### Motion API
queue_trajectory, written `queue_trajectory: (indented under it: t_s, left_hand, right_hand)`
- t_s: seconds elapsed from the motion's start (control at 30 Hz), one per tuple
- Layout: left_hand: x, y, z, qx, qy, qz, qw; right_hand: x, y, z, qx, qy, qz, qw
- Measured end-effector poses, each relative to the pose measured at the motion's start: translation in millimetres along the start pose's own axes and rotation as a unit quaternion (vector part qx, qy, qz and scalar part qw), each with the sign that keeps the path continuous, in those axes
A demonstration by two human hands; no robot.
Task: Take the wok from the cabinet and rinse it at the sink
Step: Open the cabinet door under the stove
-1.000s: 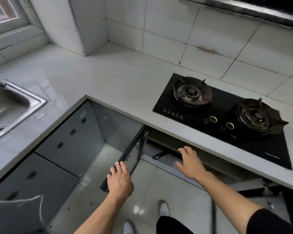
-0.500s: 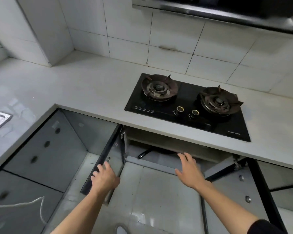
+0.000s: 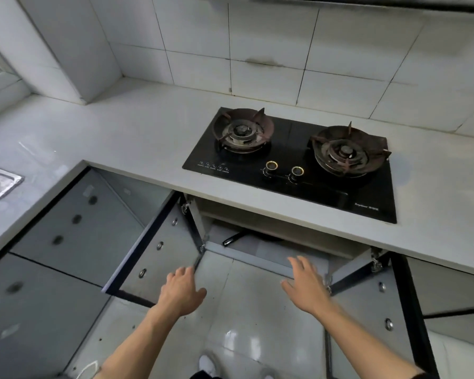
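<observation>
The cabinet (image 3: 257, 258) under the hob stands open, both doors swung outward. Inside it, only the wok's black handle (image 3: 231, 238) and a sliver of its dark rim show below the counter edge; the rest is hidden. My left hand (image 3: 182, 291) hovers in front of the left door (image 3: 159, 247), fingers relaxed and holding nothing. My right hand (image 3: 307, 287) reaches toward the cabinet's front sill, fingers straight and spread, also holding nothing. A corner of the steel sink (image 3: 0, 184) shows at the left edge.
A black two-burner gas hob (image 3: 293, 162) sits in the pale countertop (image 3: 126, 138) above the cabinet. The right door (image 3: 367, 291) stands open beside my right forearm. Grey closed cabinet fronts line the left. Glossy floor tiles and my shoes are below.
My left hand has let go of the left door, which now stands fully open. My view shifted right and centred on the cabinet. My right hand drew back slightly from the opening.
</observation>
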State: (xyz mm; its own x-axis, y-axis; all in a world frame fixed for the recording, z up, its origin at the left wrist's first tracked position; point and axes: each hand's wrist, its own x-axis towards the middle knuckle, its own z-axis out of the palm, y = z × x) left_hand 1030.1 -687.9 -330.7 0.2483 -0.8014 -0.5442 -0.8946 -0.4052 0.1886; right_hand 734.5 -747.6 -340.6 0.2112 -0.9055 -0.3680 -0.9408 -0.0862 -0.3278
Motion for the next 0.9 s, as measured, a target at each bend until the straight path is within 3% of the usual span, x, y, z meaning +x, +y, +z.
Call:
queue_trajectory:
  t_s: [0.3,0.53,0.73,0.9]
  left_hand:
    - [29.0,17.4,8.5,-0.015,-0.025,0.014,0.999]
    - [81.7,15.4,29.0,-0.026,0.002,0.044,0.999]
    - [154.9,8.5,80.3,-0.010,0.030,0.050,0.998]
    - [242.1,2.8,161.6,-0.024,0.066,0.055,0.996]
  right_hand:
    - [13.0,4.3,7.5,0.024,0.013,0.002,1.000]
    - [56.3,7.4,36.2,0.013,0.002,0.018,1.000]
    - [123.4,23.8,107.6,0.018,-0.006,-0.022,1.000]
    - [199.6,57.2,200.4,0.008,0.009,-0.029,1.000]
